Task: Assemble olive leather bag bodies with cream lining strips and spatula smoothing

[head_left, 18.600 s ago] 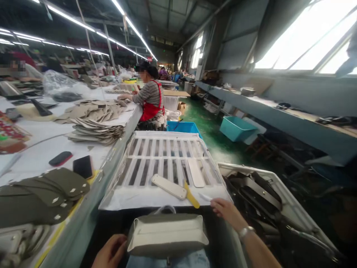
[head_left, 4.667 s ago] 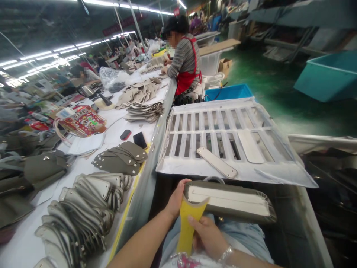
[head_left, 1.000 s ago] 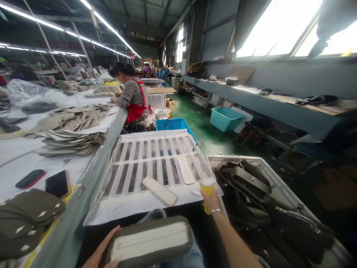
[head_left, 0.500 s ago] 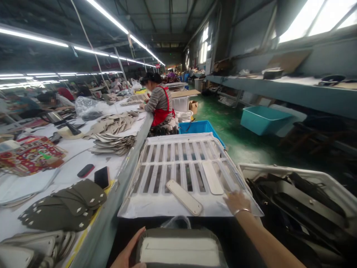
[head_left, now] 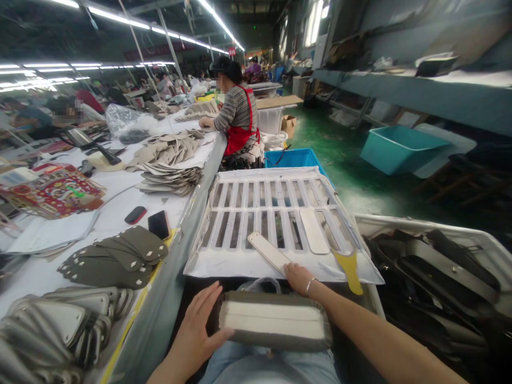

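Note:
On my lap lies an olive-grey bag-like piece (head_left: 276,336) with a long cream panel (head_left: 274,314) facing up. My left hand (head_left: 200,325) rests against its left end, fingers stretched and thumb along the near edge. My right hand (head_left: 299,278) has its fingers closed over the near end of a loose cream strip (head_left: 266,249) with small holes at its end. That strip lies slanted on a white slotted rack (head_left: 224,266). A second cream strip (head_left: 314,232) lies farther right on the rack. Beside it, a yellow scraper (head_left: 349,269) hangs over the front edge.
To the left, a long table (head_left: 124,205) bears dark olive pieces (head_left: 116,256), grey padded pieces (head_left: 52,325) and a phone (head_left: 159,224). A white bin (head_left: 432,223) with dark bags stands at right. A co-worker in a red apron (head_left: 240,120) sits ahead near a blue bin (head_left: 296,157).
My right hand has left the yellow scraper at the rack's right and moved left onto the slanted strip's near end. The view has tipped down, showing more of my lap.

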